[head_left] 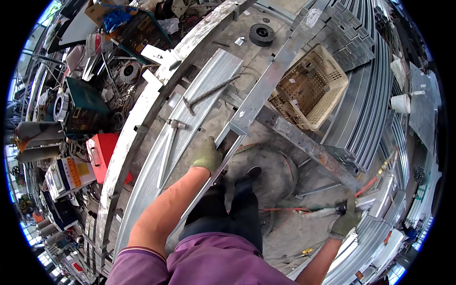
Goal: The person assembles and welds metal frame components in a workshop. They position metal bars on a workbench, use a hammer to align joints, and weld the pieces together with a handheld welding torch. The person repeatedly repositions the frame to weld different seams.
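Observation:
My left hand point(207, 156), in a green work glove, is closed on a slim galvanized metal tube point(200, 194) that slopes up to a crossing steel bar point(259, 97). My right hand point(346, 223), gloved too, reaches far to the right. Its fingers are closed round a dark-ended tool point(341, 207) with a grey hose-like part; its exact kind I cannot make out. Left of my left hand, a hammer point(176, 124) with a metal tube handle lies on a wide galvanized beam point(147, 171). Farther up that beam rests another hammer-like tool point(189, 105) with a ribbed rod handle.
A beige plastic crate point(311, 88) stands ahead right, beside stacked metal profiles point(363, 102). A long whitish rail point(124, 142) curves along the left. Beyond it are a red case point(100, 154) and green machines point(85, 107). A black spool point(261, 34) and an orange hose point(280, 209) lie on the floor.

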Demonstrator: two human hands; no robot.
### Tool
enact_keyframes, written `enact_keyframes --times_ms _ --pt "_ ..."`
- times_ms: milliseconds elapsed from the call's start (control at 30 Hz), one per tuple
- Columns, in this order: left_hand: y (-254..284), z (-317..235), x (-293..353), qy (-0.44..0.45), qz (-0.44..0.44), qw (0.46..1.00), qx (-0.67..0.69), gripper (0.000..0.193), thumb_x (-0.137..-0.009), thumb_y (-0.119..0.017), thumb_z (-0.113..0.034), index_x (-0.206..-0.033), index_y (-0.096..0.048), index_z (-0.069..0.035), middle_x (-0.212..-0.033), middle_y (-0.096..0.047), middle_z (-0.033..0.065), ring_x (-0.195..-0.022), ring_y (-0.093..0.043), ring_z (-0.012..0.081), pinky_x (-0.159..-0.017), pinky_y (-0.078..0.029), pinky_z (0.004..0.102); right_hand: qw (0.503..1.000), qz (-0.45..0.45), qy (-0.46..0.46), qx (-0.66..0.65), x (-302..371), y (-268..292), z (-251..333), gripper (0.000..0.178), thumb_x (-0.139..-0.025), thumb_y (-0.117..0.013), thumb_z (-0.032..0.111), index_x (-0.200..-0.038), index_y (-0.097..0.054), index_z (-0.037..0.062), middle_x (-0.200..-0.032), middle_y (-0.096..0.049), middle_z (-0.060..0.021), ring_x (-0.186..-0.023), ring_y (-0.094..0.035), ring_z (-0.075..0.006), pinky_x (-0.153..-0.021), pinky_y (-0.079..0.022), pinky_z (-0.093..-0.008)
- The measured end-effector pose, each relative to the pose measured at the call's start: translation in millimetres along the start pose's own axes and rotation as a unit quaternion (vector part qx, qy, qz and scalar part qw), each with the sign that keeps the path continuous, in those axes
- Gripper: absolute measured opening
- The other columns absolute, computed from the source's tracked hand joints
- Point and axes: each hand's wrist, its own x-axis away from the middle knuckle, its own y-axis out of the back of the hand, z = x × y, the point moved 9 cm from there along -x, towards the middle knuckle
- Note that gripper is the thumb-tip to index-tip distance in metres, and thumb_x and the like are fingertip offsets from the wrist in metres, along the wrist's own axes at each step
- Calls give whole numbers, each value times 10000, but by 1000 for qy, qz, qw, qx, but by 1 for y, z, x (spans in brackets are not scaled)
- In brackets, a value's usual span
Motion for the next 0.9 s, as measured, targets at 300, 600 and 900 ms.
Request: enact_keyframes --times_ms 300,600,900 --pt "0 8 -4 12 7 1000 -14 394 -959 -712 -365 -1194 -705 -48 -1138 -757 258 -1109 -720 453 -953 -559 539 981 164 95 44 59 -130 105 374 -1001 -776 189 -1298 -659 -6 -1049 -690 -44 -893 -647 -122 -777 -547 -305" --pt "-1 10 -6 21 9 1000 8 367 -929 -725 -329 -1182 -718 -64 -1138 -758 252 -1109 -721 445 -966 -555 530 940 315 89 95 120 -203 132 398 -912 -832 17 -1293 -715 24 -1001 -707 11 -824 -645 -69 -709 -529 -249" --pt "-5 3 -5 16 14 1000 -16 439 -969 -706 -345 -1304 -678 -63 -1213 -739 252 -1142 -712 448 -988 -550 541 900 388 172 103 139 -234 95 222 -917 -823 85 -1099 -735 -6 -832 -705 -101 -722 -682 -199 -666 -562 -366"
